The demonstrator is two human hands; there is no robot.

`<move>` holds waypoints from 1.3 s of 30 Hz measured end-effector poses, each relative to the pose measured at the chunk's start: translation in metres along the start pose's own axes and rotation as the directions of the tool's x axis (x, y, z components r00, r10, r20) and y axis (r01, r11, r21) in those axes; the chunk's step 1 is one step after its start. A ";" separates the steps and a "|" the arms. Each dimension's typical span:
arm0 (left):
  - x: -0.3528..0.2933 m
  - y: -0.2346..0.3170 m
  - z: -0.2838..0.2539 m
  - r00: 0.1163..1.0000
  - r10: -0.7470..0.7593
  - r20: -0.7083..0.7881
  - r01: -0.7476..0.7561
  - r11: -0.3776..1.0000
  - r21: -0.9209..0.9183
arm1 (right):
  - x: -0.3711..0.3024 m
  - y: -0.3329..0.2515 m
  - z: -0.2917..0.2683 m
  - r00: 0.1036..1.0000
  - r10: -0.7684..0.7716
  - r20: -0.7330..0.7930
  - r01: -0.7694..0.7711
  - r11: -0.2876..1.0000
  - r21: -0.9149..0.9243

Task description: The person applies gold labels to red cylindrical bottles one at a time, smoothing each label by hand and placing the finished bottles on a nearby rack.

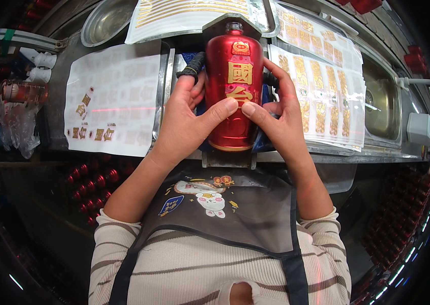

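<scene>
A glossy red bottle (220,56) with a bare neck and gold characters on its front is in front of me at the middle of the bench. My left hand (194,114) grips its left side, and my right hand (282,109) grips its right side. Both thumbs press on the front, close together, at the lower large gold character. My other fingers reach around the sides and are partly hidden. A black wrap (192,66) covers a finger of my left hand. Behind the bottle is a dark angular support (214,28), mostly hidden.
To the left lies a white sheet (108,71) with a few gold decals. Sheets of gold decals (321,96) lie at right, beside a metal sink (382,112). A metal bowl (107,23) and a gold-strip sheet (189,20) are behind. Red bottles (90,185) stand below the bench.
</scene>
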State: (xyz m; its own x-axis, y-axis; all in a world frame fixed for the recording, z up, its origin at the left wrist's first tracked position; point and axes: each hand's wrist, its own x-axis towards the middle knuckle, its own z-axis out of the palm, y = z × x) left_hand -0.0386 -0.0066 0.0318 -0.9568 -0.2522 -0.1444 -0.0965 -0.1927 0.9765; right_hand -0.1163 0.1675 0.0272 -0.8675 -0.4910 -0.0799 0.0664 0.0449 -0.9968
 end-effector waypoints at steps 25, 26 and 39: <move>0.000 -0.002 0.002 0.999 0.007 -0.031 -0.007 1.000 -0.026 | 0.005 0.010 -0.007 1.000 0.005 -0.004 -0.004 0.994 0.114; -0.001 -0.003 0.001 0.999 0.016 -0.031 -0.016 1.000 -0.009 | 0.006 0.007 -0.010 1.000 0.027 -0.002 -0.026 0.994 0.104; -0.008 0.003 0.007 0.997 0.072 -0.027 -0.068 0.988 0.138 | 0.012 -0.045 0.003 0.814 -0.536 0.223 0.575 0.691 -0.439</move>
State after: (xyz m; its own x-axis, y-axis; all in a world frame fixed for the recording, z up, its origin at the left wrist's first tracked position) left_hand -0.0334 0.0017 0.0367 -0.9535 -0.2911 -0.0779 -0.0686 -0.0423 0.9968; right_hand -0.1283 0.1568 0.0707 -0.6318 -0.6180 0.4679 -0.6692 0.1304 -0.7316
